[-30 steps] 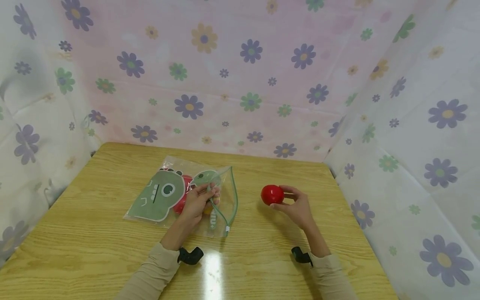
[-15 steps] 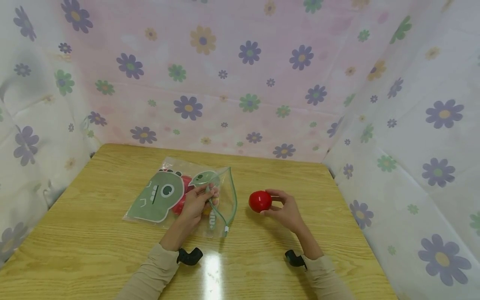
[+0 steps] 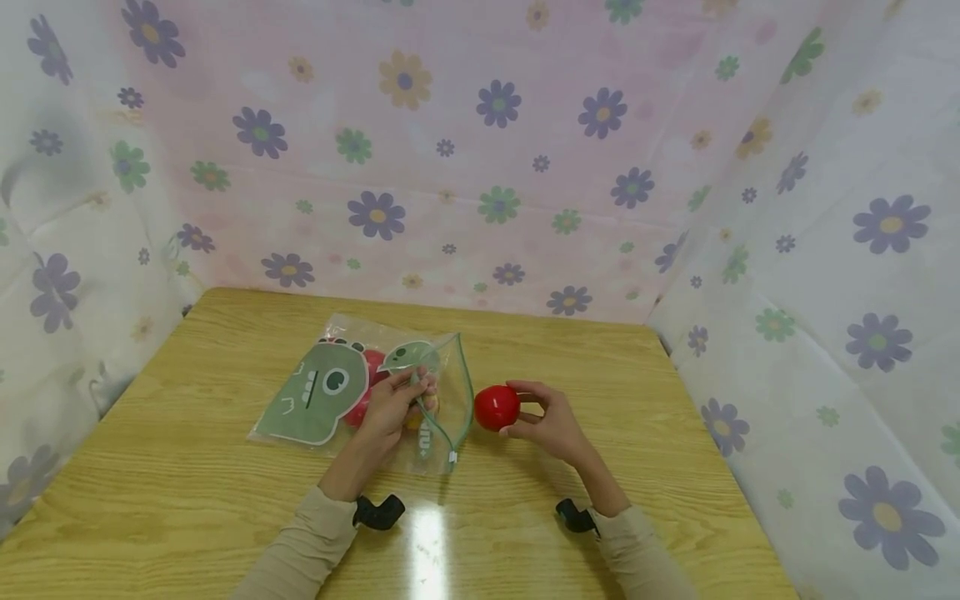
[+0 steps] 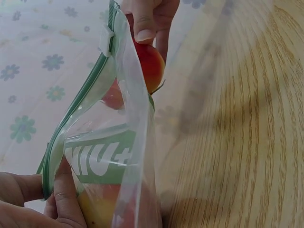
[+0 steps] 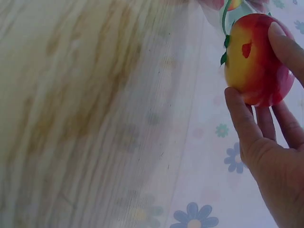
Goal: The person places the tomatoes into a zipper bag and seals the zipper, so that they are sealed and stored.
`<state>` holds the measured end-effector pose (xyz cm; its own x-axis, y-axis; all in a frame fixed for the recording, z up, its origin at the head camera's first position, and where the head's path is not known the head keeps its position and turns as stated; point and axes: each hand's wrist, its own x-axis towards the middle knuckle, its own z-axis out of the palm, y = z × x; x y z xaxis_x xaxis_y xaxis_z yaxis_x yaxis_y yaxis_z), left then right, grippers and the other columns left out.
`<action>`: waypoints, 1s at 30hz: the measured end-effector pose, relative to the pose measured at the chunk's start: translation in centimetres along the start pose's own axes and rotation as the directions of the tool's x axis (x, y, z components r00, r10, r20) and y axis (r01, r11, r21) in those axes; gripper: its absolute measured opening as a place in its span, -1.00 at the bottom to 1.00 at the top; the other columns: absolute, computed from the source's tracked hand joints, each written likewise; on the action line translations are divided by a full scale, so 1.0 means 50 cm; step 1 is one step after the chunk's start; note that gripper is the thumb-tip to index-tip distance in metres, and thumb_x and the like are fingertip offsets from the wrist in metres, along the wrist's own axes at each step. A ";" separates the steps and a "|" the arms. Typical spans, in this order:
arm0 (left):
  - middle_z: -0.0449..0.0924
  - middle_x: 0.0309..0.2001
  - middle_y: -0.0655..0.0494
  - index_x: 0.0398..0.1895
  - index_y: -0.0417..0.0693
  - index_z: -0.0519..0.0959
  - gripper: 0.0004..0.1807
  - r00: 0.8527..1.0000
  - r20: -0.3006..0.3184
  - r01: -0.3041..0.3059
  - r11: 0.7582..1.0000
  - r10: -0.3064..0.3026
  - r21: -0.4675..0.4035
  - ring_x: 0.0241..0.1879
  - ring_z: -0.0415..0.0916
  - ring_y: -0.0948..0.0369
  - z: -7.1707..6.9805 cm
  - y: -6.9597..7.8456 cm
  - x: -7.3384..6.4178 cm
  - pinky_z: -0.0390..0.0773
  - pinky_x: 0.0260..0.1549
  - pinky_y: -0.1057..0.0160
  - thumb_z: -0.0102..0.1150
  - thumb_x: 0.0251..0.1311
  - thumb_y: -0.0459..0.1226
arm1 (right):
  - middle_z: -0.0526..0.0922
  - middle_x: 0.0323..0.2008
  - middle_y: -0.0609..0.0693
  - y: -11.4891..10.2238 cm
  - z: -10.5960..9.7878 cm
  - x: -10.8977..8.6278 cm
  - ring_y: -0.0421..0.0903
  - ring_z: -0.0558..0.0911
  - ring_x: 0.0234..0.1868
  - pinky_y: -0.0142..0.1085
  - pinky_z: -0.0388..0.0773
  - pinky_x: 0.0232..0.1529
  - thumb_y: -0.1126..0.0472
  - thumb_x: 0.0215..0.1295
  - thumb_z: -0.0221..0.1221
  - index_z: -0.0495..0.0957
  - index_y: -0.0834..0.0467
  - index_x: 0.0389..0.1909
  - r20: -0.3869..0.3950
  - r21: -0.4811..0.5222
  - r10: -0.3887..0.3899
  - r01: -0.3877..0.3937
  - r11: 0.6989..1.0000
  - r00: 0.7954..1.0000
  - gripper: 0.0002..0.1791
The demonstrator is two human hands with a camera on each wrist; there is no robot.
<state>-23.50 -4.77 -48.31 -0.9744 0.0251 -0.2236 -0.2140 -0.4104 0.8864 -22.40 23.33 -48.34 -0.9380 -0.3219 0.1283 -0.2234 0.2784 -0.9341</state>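
The clear zip bag (image 3: 300, 396) with green dinosaur prints lies on the table. My left hand (image 3: 393, 404) pinches one green-edged side of its mouth, which gapes to the right. Red and yellow round things (image 4: 97, 209) show through the plastic, partly covered by the print. My right hand (image 3: 551, 421) holds a shiny red-and-yellow apple (image 3: 497, 407) between thumb and fingers, right at the bag's mouth. In the right wrist view the apple (image 5: 259, 59) shows a small green leaf and yellow on one side. A white slider (image 4: 106, 42) sits on the zip edge.
The wooden table (image 3: 600, 367) reaches back to a flower-printed cloth (image 3: 450, 167), which also hangs at both sides. A black wrist camera (image 3: 380, 512) juts from the left sleeve, another (image 3: 576, 516) from the right.
My right hand has moved left with the apple, from the right of the table up to the bag's mouth. The left hand and the bag stay in place.
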 end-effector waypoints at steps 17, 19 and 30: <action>0.73 -0.21 0.08 0.22 -0.34 0.48 -0.65 0.999 -0.003 0.038 0.999 -0.038 0.038 -0.42 0.65 0.31 -0.002 0.005 -0.004 0.72 -0.30 0.41 0.17 0.43 -0.40 | 0.52 0.29 0.20 -0.021 0.058 0.024 0.22 0.53 0.22 -0.20 0.64 0.16 0.48 0.09 0.45 0.50 0.24 0.30 0.146 0.049 -0.098 0.091 0.995 0.984 -0.30; 0.74 -0.19 0.08 0.22 -0.33 0.49 -0.64 0.999 -0.013 0.035 0.998 -0.034 0.052 -0.40 0.66 0.31 -0.003 0.005 -0.006 0.71 -0.28 0.42 0.18 0.42 -0.39 | 0.51 0.29 0.21 -0.023 0.067 0.028 0.21 0.53 0.23 -0.19 0.64 0.16 0.47 0.12 0.44 0.49 0.25 0.31 0.168 0.037 -0.099 0.094 0.995 0.981 -0.32; 0.75 -0.22 0.14 0.22 -0.32 0.53 -0.63 0.999 -0.035 0.027 0.997 -0.024 0.078 -0.33 0.66 0.34 -0.004 0.002 -0.009 0.64 -0.35 0.50 0.21 0.41 -0.37 | 0.49 0.31 0.23 -0.032 0.091 0.042 0.22 0.50 0.26 -0.09 0.61 0.22 0.48 0.14 0.42 0.46 0.29 0.33 0.194 0.000 -0.084 0.085 0.996 0.977 -0.31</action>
<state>-23.07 -5.00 -48.19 -0.9658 0.0034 -0.2592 -0.2451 -0.3374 0.9089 -22.81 18.07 -48.10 -0.8466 -0.5138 0.1390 -0.3027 0.2500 -0.9197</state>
